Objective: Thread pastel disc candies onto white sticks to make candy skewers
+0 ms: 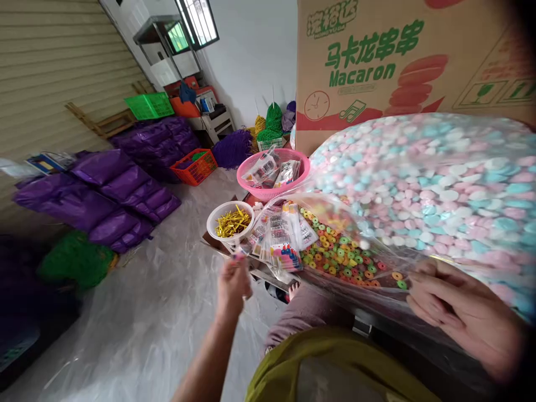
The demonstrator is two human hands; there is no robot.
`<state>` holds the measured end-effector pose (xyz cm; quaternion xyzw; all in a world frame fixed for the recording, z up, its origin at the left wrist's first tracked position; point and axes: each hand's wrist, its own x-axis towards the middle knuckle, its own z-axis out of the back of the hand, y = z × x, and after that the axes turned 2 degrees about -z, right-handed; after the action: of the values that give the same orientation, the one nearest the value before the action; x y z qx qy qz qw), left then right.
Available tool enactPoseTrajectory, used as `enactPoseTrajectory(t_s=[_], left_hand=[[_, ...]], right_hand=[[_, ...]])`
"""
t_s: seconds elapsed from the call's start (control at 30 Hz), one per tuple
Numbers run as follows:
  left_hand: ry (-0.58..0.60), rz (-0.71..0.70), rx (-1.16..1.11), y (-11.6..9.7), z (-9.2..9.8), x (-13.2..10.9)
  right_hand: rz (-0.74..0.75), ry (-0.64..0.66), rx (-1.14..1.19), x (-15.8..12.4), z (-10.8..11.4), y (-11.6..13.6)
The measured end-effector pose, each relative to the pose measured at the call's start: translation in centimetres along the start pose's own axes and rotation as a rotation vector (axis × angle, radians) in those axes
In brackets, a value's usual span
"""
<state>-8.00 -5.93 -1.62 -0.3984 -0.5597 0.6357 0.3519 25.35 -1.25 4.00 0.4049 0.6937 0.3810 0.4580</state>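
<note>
Olive clothing lay nearest. Colored rings lay between the left hand — curled, apparently pinching a blurred item — and the right hand, half-curled, grip undeterminable. Step presumed: piece handling; next move called for fingertip control.

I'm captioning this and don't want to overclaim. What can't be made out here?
In the head view:
Left hand: blurred, so what its fingers hold, if anything, is unclear.
Right hand: curled fingers hide whatever it grips, if anything.
Pink basket: packets on top hide its bottom.
Carton: top cut off by the upper edge; lower part behind the bag of pastel pieces.
</note>
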Motion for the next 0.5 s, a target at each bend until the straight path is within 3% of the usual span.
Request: enactPoseTrajectory(t_s=[0.1, 0.2, 0.33, 0.5], left_hand=[[-0.157, 0.138, -0.187, 0.7, 4.3, 2.6], [-0.208, 0.221, -0.353, 0.8, 4.7, 4.3], [-0.280, 0.215, -0.545, 0.4, 1.4, 4.1], [-0.288, 0.197, -0.708, -0.3, -6.3, 3.3]], right_hand=[[-0.014, 0.060, -0.195, 1.2, -2.8, -1.0], [0.001, 0.162, -0.366, 1.7, -5.6, -2.6], [0.022, 0.138, -0.493, 1.8, -5.4, -3.7], [0.049, 0.081, -0.580, 1.5, -3.4, -4.3]])
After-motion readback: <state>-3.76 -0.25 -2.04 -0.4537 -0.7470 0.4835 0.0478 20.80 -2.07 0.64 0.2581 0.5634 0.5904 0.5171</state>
